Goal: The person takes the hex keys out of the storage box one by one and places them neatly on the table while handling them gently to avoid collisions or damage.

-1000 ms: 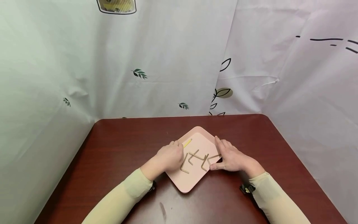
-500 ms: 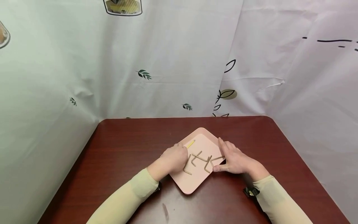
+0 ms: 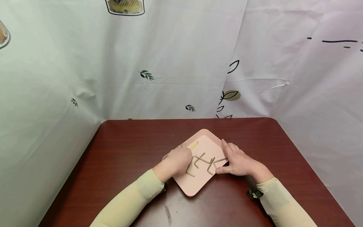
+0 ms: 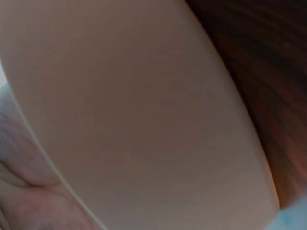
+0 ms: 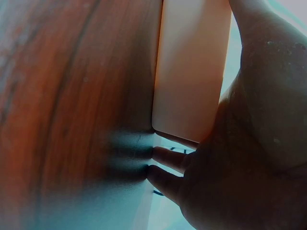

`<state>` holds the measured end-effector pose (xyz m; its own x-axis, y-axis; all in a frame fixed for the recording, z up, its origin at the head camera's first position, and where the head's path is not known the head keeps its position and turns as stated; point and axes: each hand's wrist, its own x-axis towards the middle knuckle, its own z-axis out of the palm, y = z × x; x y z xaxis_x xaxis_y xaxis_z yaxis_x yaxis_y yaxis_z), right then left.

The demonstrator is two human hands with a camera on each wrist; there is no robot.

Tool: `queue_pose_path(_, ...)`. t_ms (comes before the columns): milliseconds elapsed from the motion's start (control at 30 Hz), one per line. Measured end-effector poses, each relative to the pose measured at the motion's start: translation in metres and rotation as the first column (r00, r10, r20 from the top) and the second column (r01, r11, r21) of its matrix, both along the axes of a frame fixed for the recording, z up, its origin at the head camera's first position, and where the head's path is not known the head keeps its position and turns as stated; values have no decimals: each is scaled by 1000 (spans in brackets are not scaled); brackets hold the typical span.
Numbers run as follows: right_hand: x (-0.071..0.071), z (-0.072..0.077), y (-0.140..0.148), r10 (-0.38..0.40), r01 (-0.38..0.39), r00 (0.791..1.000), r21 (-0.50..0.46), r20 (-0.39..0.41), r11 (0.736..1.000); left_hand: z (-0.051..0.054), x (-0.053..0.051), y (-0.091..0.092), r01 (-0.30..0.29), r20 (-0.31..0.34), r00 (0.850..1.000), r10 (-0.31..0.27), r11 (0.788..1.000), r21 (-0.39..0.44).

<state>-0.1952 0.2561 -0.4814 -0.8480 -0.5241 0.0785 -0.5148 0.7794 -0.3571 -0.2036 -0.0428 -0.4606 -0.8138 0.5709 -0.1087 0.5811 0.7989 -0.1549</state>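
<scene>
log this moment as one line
left hand: over left side of pink tray, grip hidden | right hand: spread around right corner | in tray: L-shaped rods, yellow stick

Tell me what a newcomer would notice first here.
Probably the pink tray, set corner-on in the head view on the dark red table, with the left hand over its left side and the right hand at its right corner. Next, the L-shaped rods scattered inside between the hands, and the yellow stick just beyond the left hand.
</scene>
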Motion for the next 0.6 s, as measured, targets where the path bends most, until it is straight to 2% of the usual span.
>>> queue_pose_path(267,0,1,1,12,-12,1000,2,-16,1000,2,2,3,27,-48,998,-28,999,-24)
queue_pose_path(433,-1,0,1,7,-7,1000,-6,-6,1000,0,1,3,39,-74,996,-41,999,-37)
queue_pose_path(600,0,0,0,-10,10,1000,-6,15,1000,-3,0,2,70,-146,986,-79,995,-68)
